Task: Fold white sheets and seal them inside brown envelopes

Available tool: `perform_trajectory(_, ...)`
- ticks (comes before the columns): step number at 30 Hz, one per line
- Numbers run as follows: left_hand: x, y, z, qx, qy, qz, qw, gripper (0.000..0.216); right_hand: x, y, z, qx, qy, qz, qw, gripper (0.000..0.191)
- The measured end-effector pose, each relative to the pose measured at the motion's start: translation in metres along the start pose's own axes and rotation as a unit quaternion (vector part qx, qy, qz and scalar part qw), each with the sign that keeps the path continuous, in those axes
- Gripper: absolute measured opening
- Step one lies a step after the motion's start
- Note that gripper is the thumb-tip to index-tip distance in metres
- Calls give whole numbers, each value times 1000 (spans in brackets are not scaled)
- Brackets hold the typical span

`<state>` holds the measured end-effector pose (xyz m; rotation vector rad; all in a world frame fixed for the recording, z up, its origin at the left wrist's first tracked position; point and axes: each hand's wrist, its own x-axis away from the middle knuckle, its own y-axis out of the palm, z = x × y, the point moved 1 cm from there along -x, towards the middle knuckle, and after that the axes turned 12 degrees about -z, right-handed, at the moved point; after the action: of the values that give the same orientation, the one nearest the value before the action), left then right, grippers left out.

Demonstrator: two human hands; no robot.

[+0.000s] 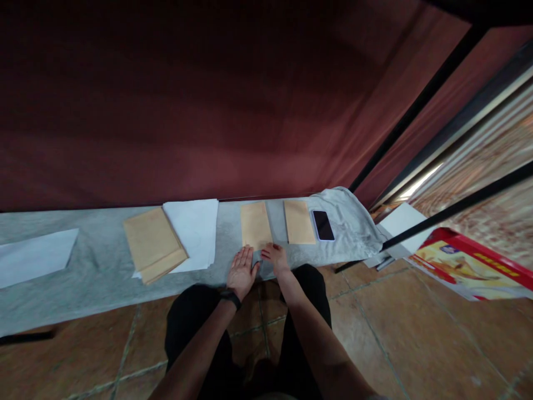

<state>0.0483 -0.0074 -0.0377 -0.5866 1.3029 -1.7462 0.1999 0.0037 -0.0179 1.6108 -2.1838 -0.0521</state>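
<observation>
My left hand (242, 271) lies flat and open on the grey cloth-covered bench (95, 278), fingertips at the near edge of a tan envelope (255, 224). My right hand (275, 255) rests beside it with its fingers curled down onto the same envelope's near right corner. A second tan envelope (298, 221) lies just to the right. A dark phone (323, 225) lies beyond that on the cloth.
A stack of tan envelopes (153, 243) sits on white sheets (194, 228) to the left; another white sheet (35, 256) lies far left. A red curtain hangs behind. A red and yellow box (470, 266) and white board (402, 221) are on the tiled floor at right.
</observation>
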Motion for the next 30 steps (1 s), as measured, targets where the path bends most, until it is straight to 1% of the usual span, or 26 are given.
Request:
perform_trajectory(5, 1, -1, -1, 13, 3, -2, 1000, 58, 4, 12, 2, -80, 25, -19, 996, 15)
perform_trajectory(7, 2, -2, -2, 23, 4, 4, 1000, 59, 4, 14, -1, -96, 26, -17, 995, 13)
perform_trajectory(9, 3, -4, -4, 40, 2, 20, 999, 59, 4, 11, -6, -108, 20, -5, 994, 16)
perform_trajectory(12, 6, -5, -5, 65, -6, 41, 997, 60, 4, -6, -19, -121, 1, 28, 992, 22)
perform_trajectory(16, 7, -6, -6, 72, -4, 42, 997, 58, 5, -49, -44, -126, -21, 79, 989, 27)
perform_trajectory(19, 7, -6, -7, 71, -4, 42, 997, 56, 8, -81, -58, -122, -26, 111, 986, 25)
perform_trajectory(21, 6, -5, -7, 71, -7, 42, 997, 56, 11, -97, -62, -119, -24, 127, 984, 23)
perform_trajectory(25, 6, -5, -7, 73, -2, 41, 997, 55, 13, -113, -60, -121, -13, 146, 982, 17)
perform_trajectory(30, 7, -4, -8, 75, 3, 48, 996, 53, 9, -117, -57, -127, -1, 156, 980, 18)
